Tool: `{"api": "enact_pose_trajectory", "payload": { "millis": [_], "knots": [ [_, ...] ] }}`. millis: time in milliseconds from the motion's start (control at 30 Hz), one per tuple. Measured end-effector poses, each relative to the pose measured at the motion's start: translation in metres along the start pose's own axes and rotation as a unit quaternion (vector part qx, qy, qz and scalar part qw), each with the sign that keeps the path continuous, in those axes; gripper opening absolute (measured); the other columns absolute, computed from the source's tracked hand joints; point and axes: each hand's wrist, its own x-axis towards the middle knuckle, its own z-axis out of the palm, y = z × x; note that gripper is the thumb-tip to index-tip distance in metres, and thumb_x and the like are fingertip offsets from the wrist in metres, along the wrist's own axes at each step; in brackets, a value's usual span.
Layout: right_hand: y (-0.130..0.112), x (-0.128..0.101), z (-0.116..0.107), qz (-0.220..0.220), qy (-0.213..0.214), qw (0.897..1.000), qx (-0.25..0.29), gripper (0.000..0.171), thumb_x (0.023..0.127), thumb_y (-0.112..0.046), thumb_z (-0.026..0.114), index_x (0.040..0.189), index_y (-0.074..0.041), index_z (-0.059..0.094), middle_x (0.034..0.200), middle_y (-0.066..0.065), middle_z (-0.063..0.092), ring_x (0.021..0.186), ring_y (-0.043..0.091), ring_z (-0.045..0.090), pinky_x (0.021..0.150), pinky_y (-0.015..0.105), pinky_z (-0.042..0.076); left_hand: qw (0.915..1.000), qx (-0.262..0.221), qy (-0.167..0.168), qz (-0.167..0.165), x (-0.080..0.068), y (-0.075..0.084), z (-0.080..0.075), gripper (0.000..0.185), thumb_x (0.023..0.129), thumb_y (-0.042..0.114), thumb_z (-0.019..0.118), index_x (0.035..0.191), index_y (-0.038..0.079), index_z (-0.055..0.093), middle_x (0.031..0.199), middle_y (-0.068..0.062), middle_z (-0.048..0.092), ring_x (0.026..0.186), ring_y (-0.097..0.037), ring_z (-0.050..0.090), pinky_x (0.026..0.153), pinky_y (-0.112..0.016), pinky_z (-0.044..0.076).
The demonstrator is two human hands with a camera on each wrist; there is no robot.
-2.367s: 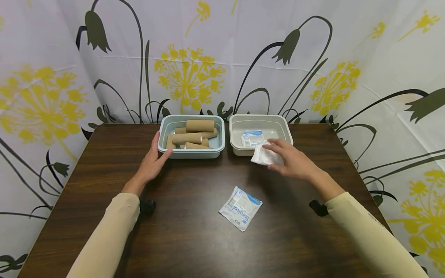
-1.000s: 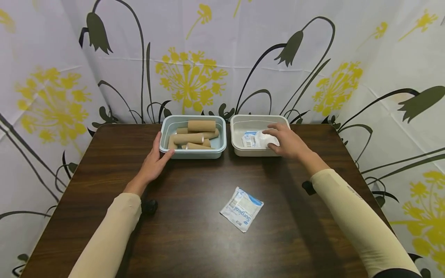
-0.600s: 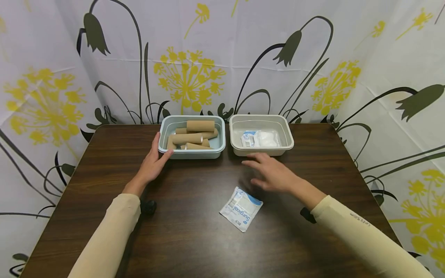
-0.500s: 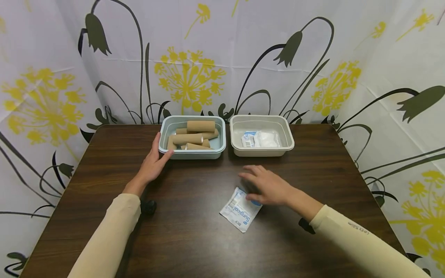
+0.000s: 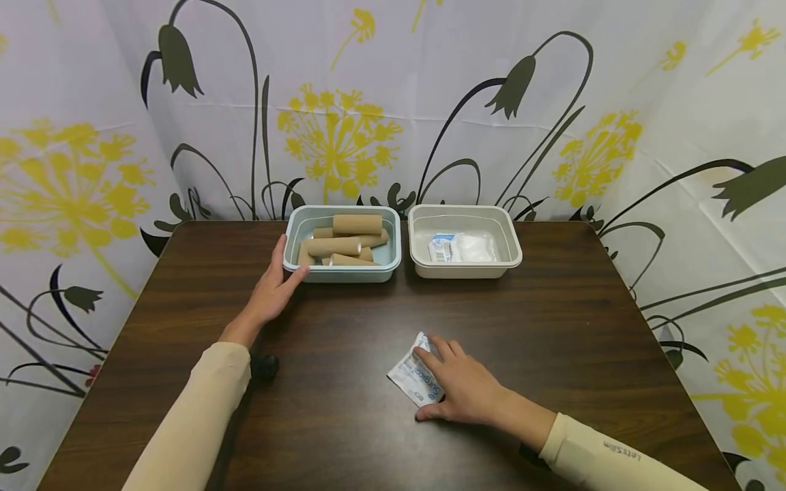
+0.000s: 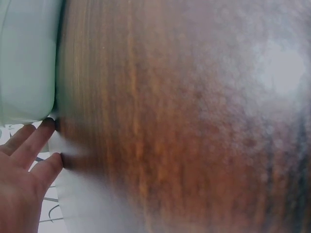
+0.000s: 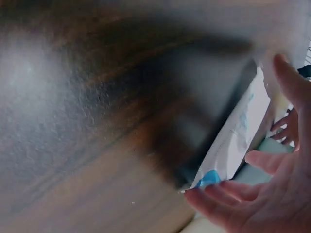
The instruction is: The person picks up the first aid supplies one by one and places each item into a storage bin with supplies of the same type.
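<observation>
A flat white-and-blue packet printed "Surgical" (image 5: 413,375) lies on the table. My right hand (image 5: 469,390) is over its right part, fingers spread, with the thumb by the near edge. In the right wrist view, fingertips (image 7: 214,201) reach the packet's blue corner while the thumb stands apart from it. At the back left, my left hand (image 5: 268,294) rests with extended fingers against the left end of a light blue tub (image 5: 350,275), its thumb at the front corner. Several brown cardboard tubes (image 5: 334,247) lie in that tub.
Right of the blue tub stands a beige tub (image 5: 463,271) holding white packets (image 5: 473,247), one with blue print. Both tubs are near the far edge of the dark wooden table (image 5: 344,436). A flower-patterned curtain (image 5: 454,41) hangs behind.
My right hand has released a white packet into the beige tub, then moved back toward me and down over the packet on the table. My left hand has stayed at the blue tub.
</observation>
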Motion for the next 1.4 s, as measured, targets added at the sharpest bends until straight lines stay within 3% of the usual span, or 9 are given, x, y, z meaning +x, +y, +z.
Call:
{"api": "enact_pose_trajectory", "payload": {
  "millis": [433,800,1000,1167,1400],
  "knots": [
    [0.004,-0.001,0.005,-0.004,0.029,1.0,-0.006,0.072,0.074,-0.043,0.082,0.136,-0.017,0.057,0.147,0.019,0.04,0.123,0.033,0.047,0.083,0.048,0.052,1.0,0.002,-0.001,0.0,0.001,0.0,0.001,0.082,0.101,0.047,0.047,0.157,0.032,-0.01,0.164,-0.013,0.005,0.145,-0.043,0.015,0.108,-0.068,0.014],
    [0.006,-0.006,-0.008,-0.005,0.013,1.0,0.015,0.068,0.076,-0.038,0.082,0.136,-0.018,0.058,0.148,0.016,0.04,0.123,0.031,0.047,0.081,0.048,0.052,1.0,0.001,0.002,0.0,0.001,0.002,0.001,0.082,0.101,0.045,0.049,0.158,0.026,-0.007,0.163,-0.014,0.007,0.144,-0.044,0.016,0.108,-0.068,0.015],
    [0.013,-0.002,-0.029,0.003,0.048,0.999,0.019,0.068,0.074,-0.037,0.084,0.135,-0.019,0.059,0.147,0.016,0.041,0.124,0.03,0.046,0.078,0.047,0.052,1.0,-0.001,0.0,-0.001,-0.001,0.003,0.0,0.082,0.102,0.045,0.048,0.158,0.029,-0.009,0.163,-0.014,0.005,0.145,-0.043,0.015,0.108,-0.068,0.014],
    [0.024,0.008,-0.057,0.038,0.076,0.996,0.032,0.069,0.074,-0.037,0.084,0.136,-0.02,0.059,0.15,0.015,0.038,0.128,0.03,0.044,0.079,0.047,0.052,1.0,-0.001,-0.001,0.001,-0.001,0.003,0.0,0.082,0.102,0.045,0.048,0.158,0.027,-0.008,0.164,-0.013,0.005,0.145,-0.043,0.015,0.108,-0.068,0.014],
    [0.05,0.032,-0.089,0.059,0.128,0.988,0.055,0.069,0.075,-0.037,0.084,0.136,-0.017,0.058,0.149,0.017,0.038,0.132,0.035,0.041,0.09,0.055,0.046,1.0,-0.002,-0.003,0.0,-0.001,0.003,0.0,0.082,0.102,0.045,0.048,0.158,0.027,-0.008,0.164,-0.013,0.004,0.145,-0.043,0.014,0.109,-0.068,0.014]
  ]
}}
